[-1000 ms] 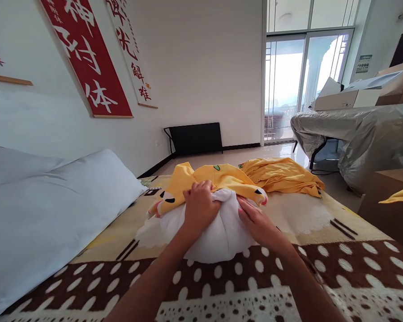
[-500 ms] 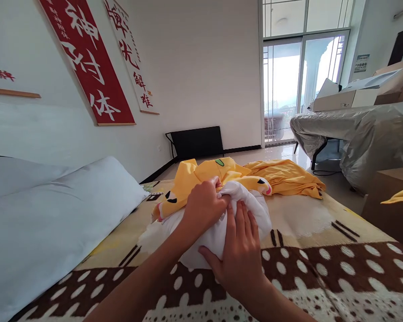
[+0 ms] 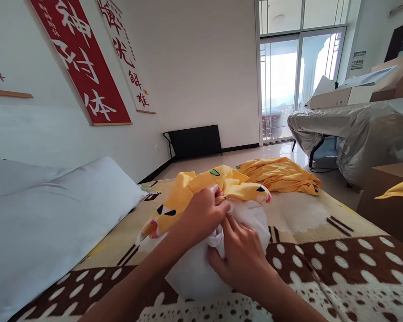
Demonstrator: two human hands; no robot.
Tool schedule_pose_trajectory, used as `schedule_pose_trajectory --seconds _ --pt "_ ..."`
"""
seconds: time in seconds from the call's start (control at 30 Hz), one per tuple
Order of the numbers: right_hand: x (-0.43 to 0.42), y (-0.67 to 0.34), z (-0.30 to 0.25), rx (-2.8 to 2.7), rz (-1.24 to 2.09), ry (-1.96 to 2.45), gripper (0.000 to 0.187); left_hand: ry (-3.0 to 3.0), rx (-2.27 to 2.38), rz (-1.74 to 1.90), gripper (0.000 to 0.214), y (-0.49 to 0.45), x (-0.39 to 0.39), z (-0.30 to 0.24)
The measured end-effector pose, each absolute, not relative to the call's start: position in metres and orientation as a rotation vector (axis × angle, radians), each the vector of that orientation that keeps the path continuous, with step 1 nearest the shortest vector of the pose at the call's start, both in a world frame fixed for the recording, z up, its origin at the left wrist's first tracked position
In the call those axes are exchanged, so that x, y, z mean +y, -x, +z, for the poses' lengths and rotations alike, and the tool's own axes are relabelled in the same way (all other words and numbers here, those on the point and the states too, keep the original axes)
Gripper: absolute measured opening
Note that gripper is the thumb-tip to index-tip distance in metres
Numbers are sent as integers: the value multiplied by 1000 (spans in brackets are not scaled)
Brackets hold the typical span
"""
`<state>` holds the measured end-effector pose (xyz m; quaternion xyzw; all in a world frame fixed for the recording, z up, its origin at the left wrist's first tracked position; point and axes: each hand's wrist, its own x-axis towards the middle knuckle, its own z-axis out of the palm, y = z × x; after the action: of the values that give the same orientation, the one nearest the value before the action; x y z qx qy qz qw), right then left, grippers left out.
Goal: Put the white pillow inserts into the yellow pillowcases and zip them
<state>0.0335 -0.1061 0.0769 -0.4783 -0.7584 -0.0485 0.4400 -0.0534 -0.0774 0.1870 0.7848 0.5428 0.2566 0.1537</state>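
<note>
A soft white cushion [image 3: 201,277] lies on the patterned blanket in front of me, its far part against a yellow fabric cover [image 3: 184,192] with black, pink and green printing. My left hand [image 3: 206,208] is closed in a pinch on the near edge of the cover, where the cushion meets it. Just beside it, my right hand [image 3: 243,250] grips the white cushion, its fingers bent and pushed into the cloth near that edge. The right fingertips are partly hidden by folds and by the left hand.
A large white pillow [image 3: 87,201] lies to the left on the blanket [image 3: 322,214]. More yellow cloth [image 3: 282,174] is crumpled at the far right. Beyond stand a plastic-covered table [image 3: 356,120] with cardboard boxes [image 3: 332,98] and a folded black table [image 3: 196,142] by the wall.
The right hand has gone from lying spread on the cushion to bent fingers pushed in near the cover's edge. The white bulge by the left hand has sunk; the cover's left corner has shifted nearer.
</note>
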Motion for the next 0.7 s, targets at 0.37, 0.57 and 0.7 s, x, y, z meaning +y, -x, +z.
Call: schedule_pose_trajectory --seconds 0.37,0.57,0.7 --pt "-68 -53 64 -1484 -320 1226 26 -3329 1591 965 19 34 -109 123" --pt "-42 -99 61 -1279 -126 1308 29 -3473 1335 1526 14 22 -85 118" --pt "-30 -130 65 -1179 -6 1329 32 -3208 1365 1597 19 50 -69 116"
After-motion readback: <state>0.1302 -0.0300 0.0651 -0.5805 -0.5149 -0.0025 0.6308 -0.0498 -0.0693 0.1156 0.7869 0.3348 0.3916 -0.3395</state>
